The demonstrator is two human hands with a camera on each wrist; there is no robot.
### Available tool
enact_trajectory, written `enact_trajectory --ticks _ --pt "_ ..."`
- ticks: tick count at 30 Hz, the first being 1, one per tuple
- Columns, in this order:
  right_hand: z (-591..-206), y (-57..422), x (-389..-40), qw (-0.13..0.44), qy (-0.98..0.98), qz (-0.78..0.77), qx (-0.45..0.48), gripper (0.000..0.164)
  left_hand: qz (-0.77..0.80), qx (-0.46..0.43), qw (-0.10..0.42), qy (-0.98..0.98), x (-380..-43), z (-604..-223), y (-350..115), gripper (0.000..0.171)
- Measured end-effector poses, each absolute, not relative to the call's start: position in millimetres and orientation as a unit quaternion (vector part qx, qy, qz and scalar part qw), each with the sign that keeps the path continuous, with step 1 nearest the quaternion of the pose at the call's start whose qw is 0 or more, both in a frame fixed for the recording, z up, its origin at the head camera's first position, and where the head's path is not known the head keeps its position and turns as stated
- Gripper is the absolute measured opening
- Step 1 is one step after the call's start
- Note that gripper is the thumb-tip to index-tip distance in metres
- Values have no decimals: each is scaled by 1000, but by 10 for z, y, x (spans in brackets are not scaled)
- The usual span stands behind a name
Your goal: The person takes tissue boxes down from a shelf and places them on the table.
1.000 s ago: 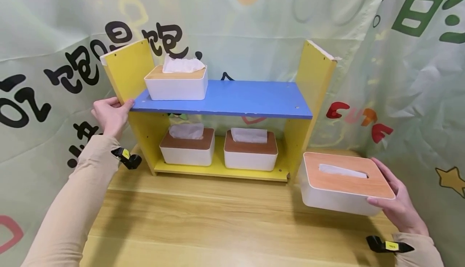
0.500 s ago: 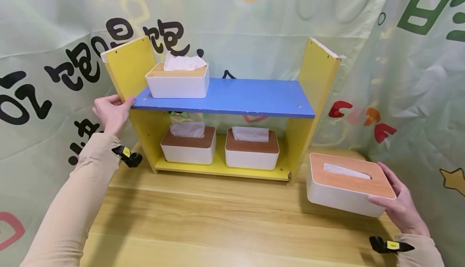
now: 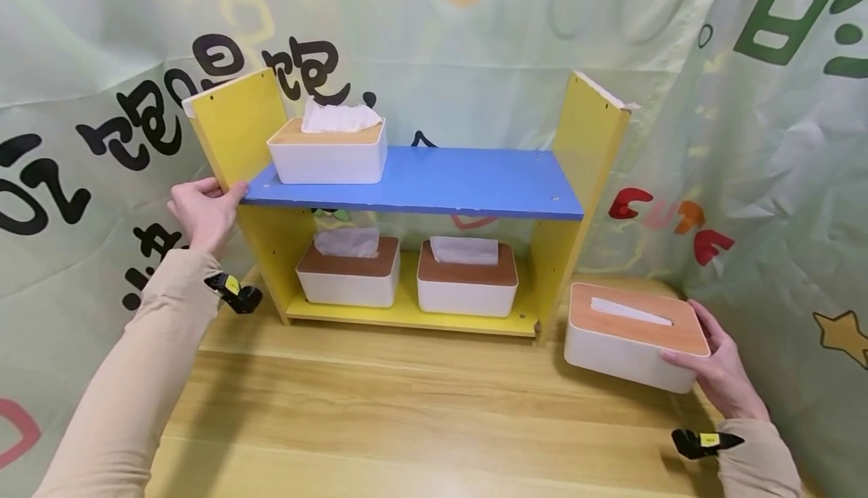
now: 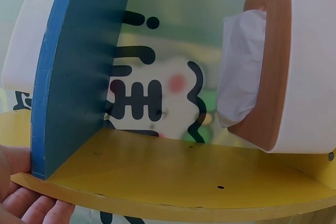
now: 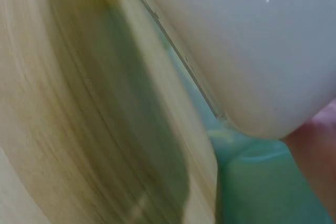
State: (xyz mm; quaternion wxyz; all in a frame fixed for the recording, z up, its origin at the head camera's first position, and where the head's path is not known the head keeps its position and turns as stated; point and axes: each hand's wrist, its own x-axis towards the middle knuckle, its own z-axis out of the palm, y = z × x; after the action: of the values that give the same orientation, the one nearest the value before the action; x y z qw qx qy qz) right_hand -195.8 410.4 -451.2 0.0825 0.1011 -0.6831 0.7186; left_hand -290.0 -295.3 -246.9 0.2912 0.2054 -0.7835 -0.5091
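Beside shelf [image 3: 475,178], right fingers [image 3: 707,321] grip tissue box [image 3: 631,358]; left fingers [image 4: 39,206] pinch yellow side panel [image 3: 236,125].

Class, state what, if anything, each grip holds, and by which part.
Right grip: a wood-topped tissue box, by its right end. Left grip: the left yellow side panel, pinched at its front edge, level with the blue shelf.

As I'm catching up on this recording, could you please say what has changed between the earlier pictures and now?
The right hand and the held tissue box have shifted slightly left in the head view; nothing was newly gripped or released. The left hand still grips the shelf unit by its left side; the upper box, lower left box and lower right box stay in place.
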Motion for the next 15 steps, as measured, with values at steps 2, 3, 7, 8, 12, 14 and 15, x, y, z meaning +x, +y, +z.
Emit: enact_trajectory --ticks 2,3,7,8,12,14,15 --pt "-4523 4101 -1979 82 -680 721 104 95 -508 207 291 -783 -2906 -2471 -2954 49" --pt "-4530 4100 -1986 81 -679 722 106 96 -509 208 291 -783 -2909 -2472 -2954 49" --pt "-4562 4100 -2022 80 -677 724 102 98 -510 209 291 -782 -2912 -2479 -2956 49" --pt "-4572 4099 -2031 80 -679 723 100 99 -509 208 292 -782 -2911 -2479 -2955 49" --pt "-4614 4099 -2056 80 -682 720 96 99 -508 207 298 -781 -2907 -2476 -2950 48" --pt "-4629 4094 -2070 79 -681 721 98 98 -506 206 300 -782 -2904 -2474 -2950 48" --pt "-4633 4092 -2078 78 -682 721 99 98 -506 206 300 -782 -2902 -2473 -2949 48"
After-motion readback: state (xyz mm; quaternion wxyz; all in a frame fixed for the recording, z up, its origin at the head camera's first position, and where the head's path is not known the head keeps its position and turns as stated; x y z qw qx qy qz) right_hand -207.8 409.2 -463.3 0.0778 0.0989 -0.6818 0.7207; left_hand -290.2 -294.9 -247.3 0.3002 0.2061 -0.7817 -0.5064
